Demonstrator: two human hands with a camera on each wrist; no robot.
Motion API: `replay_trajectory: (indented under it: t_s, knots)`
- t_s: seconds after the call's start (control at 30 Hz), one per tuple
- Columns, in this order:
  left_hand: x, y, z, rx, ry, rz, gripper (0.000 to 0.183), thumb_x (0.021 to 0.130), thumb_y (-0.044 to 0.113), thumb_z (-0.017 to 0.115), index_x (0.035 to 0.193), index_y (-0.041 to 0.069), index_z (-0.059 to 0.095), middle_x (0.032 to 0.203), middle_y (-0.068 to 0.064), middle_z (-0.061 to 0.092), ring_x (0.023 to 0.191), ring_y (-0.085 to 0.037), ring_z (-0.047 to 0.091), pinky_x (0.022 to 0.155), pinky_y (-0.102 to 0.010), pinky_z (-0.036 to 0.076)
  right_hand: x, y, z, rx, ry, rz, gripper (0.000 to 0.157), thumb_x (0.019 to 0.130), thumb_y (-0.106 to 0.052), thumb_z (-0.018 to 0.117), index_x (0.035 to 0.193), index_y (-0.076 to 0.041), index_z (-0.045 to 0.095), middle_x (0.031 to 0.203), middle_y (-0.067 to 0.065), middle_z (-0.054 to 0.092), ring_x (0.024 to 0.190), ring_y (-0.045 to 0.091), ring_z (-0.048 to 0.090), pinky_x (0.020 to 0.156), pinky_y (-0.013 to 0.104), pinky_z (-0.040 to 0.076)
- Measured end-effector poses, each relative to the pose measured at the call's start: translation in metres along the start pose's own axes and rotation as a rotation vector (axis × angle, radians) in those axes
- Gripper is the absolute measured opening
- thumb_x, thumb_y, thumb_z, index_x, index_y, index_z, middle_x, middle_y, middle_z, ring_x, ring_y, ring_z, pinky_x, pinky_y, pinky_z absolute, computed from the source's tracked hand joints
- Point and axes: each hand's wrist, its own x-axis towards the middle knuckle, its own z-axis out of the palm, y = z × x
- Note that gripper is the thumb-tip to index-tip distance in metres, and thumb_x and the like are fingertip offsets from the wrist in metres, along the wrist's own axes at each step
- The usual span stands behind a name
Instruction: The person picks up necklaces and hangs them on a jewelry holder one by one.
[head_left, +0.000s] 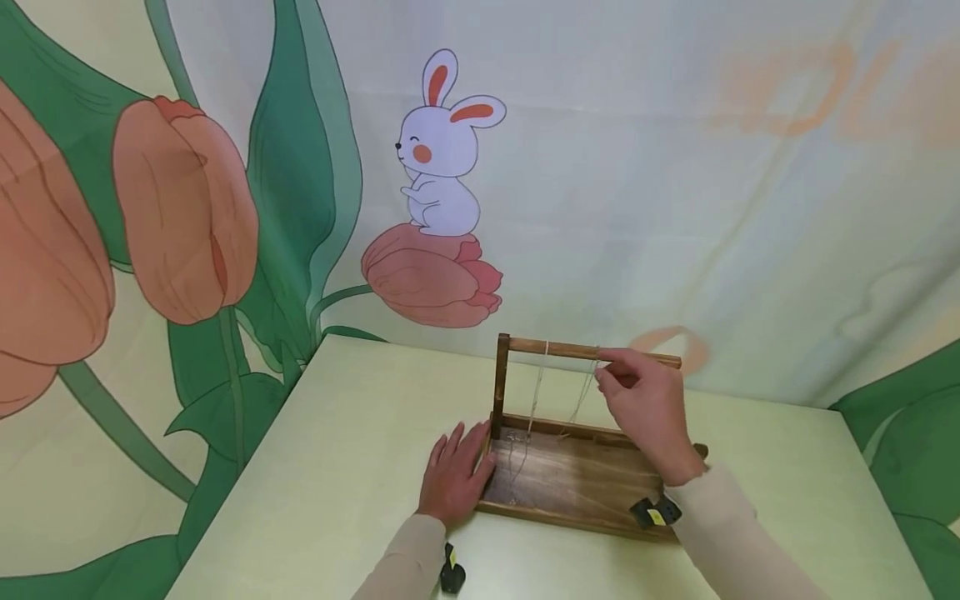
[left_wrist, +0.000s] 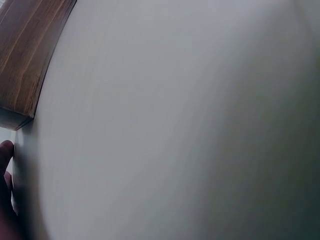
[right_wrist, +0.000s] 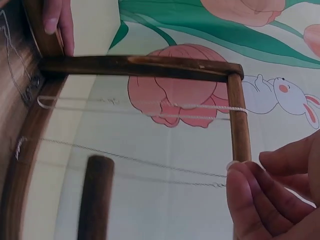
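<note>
A dark wooden jewelry stand has a shallow tray [head_left: 577, 479], a left upright [head_left: 501, 387] and a top bar [head_left: 570, 348]. My right hand [head_left: 648, 408] is at the bar, thumb and fingertips pinching a thin silver necklace [right_wrist: 125, 155] whose loop hangs below. Further left on the bar hangs another silver necklace [head_left: 537, 390]. My left hand [head_left: 453, 479] rests against the tray's left end, fingers extended. In the left wrist view, only a dark wooden corner [left_wrist: 22, 60] and blurred fingertips [left_wrist: 6, 150] show.
A thin chain [head_left: 513, 467] lies in the tray's left part. A short wooden post [right_wrist: 96, 200] stands at the tray's right side. The stand is on a pale table [head_left: 337, 467], before a backdrop [head_left: 600, 208] printed with tulips and a rabbit.
</note>
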Motion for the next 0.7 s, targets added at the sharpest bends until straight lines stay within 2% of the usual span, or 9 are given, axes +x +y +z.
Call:
replay_trajectory:
  t_s: [0.2, 0.47, 0.7]
  knots:
    - [-0.001, 0.003, 0.001, 0.006, -0.017, -0.010, 0.058, 0.109, 0.047, 0.045, 0.164, 0.028, 0.036, 0.167, 0.003, 0.044, 0.161, -0.028, 0.028, 0.133, -0.052, 0.017, -0.012, 0.006, 0.006, 0.175, -0.082, 0.076, 0.017, 0.097, -0.010, 0.074, 0.112, -0.006, 0.079, 0.098, 0.015, 0.080, 0.080, 0.005, 0.074, 0.072, 0.019, 0.060]
    - [-0.001, 0.005, 0.002, 0.023, -0.024, -0.007, 0.058, 0.110, 0.046, 0.044, 0.164, 0.028, 0.035, 0.167, 0.003, 0.043, 0.161, -0.029, 0.028, 0.132, -0.053, 0.018, -0.027, 0.010, 0.025, 0.344, -0.209, 0.244, 0.016, 0.096, -0.011, 0.075, 0.110, -0.004, 0.078, 0.105, 0.018, 0.079, 0.086, 0.010, 0.076, 0.075, 0.023, 0.062]
    - [0.003, 0.000, 0.000, 0.015, -0.028, -0.014, 0.059, 0.109, 0.047, 0.044, 0.164, 0.028, 0.035, 0.167, 0.003, 0.043, 0.162, -0.028, 0.027, 0.133, -0.052, 0.015, -0.038, 0.017, 0.059, 0.401, -0.299, 0.301, 0.015, 0.094, -0.006, 0.075, 0.108, -0.004, 0.079, 0.108, 0.017, 0.078, 0.093, 0.017, 0.076, 0.079, 0.023, 0.062]
